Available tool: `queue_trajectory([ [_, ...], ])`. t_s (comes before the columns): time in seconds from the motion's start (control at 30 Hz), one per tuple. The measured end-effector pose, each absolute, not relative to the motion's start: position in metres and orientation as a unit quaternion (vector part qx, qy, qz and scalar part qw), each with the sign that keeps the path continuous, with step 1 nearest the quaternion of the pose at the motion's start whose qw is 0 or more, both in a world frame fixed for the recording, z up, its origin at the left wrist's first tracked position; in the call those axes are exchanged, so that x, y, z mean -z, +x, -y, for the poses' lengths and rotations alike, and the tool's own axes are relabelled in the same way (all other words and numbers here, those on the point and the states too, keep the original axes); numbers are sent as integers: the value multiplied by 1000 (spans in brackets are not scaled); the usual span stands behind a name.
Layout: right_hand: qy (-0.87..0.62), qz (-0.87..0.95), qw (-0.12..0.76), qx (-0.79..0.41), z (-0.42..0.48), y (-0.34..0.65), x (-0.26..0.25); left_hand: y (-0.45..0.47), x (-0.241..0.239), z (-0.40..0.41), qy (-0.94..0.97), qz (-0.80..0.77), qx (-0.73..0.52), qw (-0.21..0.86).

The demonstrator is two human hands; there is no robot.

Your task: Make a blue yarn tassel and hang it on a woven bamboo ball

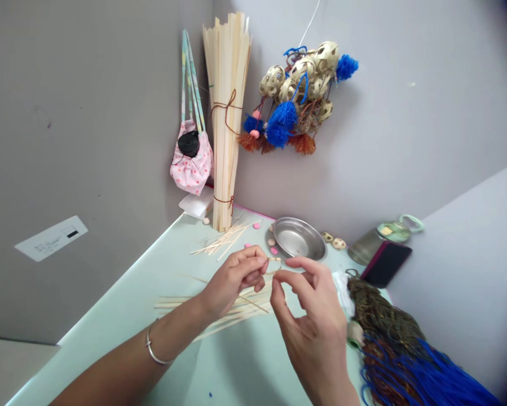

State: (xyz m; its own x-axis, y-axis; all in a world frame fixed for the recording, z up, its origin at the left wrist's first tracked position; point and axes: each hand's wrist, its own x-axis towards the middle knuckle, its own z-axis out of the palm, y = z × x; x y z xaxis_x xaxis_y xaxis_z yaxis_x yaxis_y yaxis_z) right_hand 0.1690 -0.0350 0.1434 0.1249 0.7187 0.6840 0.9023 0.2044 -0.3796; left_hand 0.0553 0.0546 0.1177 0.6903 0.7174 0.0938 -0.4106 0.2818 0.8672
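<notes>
Between the thumb and fingers of my left hand (pixel 238 276) is pinched a small piece of folded or woven bamboo strip (pixel 274 259), its end sticking out to the right. My right hand (pixel 310 307) is just to the right, thumb and index fingertip pressed together near a thin loose end of strip; the other fingers are bent. Whatever lies between those fingertips is too small to make out. Beneath both hands, long thin bamboo strips (pixel 232 322) lie spread over the pale green table (pixel 245 372).
Behind the hands stand a metal bowl (pixel 299 239) and a tied bundle of flat bamboo slats (pixel 226 129). Short sticks (pixel 225 239) lie left of the bowl. At right are a phone (pixel 386 264), a jug (pixel 365 242) and blue yarn (pixel 426 366). Woven balls with tassels (pixel 304 79) hang above.
</notes>
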Motion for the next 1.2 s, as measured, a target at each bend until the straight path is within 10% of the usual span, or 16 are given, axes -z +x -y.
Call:
queue_trajectory([
  [0.3, -523, 594, 495, -359, 49, 191, -162, 49, -122, -54, 679, -195, -294, 644],
  [0.53, -455, 470, 590, -473, 41, 207, -157, 40, -127, -56, 532, -5, -117, 838],
  [0.97, -578, 695, 396, 159, 27, 183, -130, 59, -118, -52, 319, -97, -326, 885],
  [1.2, -619, 675, 376, 139, 21, 179, -117, 61, -115, -51, 434, -150, -346, 818],
])
